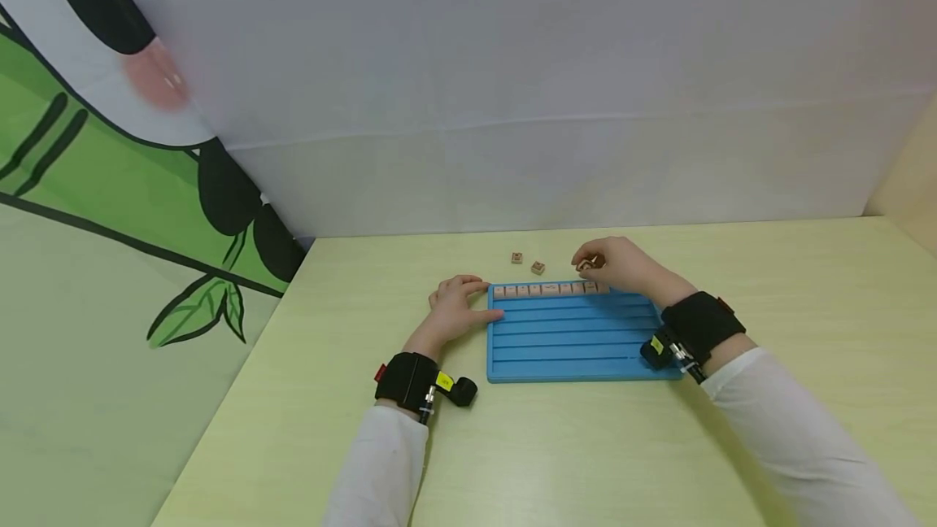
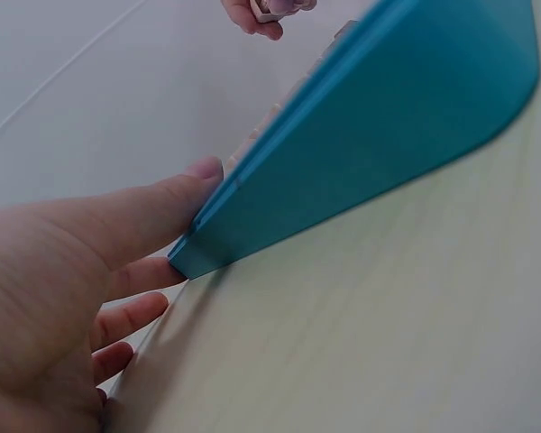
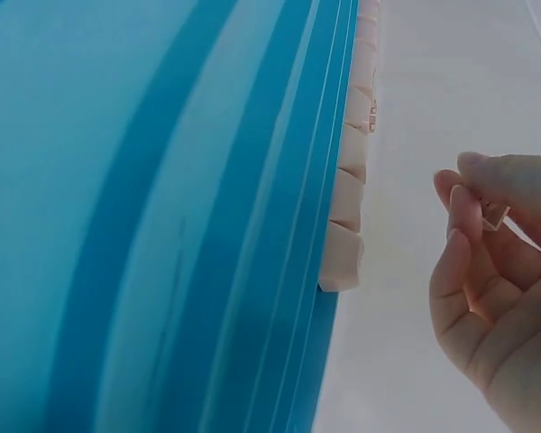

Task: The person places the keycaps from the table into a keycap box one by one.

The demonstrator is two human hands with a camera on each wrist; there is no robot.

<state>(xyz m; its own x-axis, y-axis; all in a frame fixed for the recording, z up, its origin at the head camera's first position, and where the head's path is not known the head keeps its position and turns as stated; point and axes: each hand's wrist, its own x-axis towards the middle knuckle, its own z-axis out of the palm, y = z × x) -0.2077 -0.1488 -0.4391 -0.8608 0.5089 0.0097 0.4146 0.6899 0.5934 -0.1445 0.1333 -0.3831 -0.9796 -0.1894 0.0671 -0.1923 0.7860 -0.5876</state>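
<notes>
A blue ridged tray (image 1: 574, 340) lies on the table, with a row of beige keycaps (image 1: 545, 289) along its far groove. At its far left corner, my left hand (image 1: 455, 311) holds the tray, the thumb (image 2: 194, 185) on the rim and the index finger at the corner. Above the far edge, past the row's right end, my right hand (image 1: 618, 263) pinches a keycap (image 3: 494, 216) between thumb and fingertips. The fingers partly hide this keycap. In the right wrist view, the row's end keycap (image 3: 343, 260) sits apart from the hand.
Two loose keycaps, a left one (image 1: 516, 258) and a right one (image 1: 538, 267), lie on the table (image 1: 351, 332) behind the tray. A white cloth backdrop (image 1: 512, 104) rises at the table's far edge. Each wrist wears a black band with a camera.
</notes>
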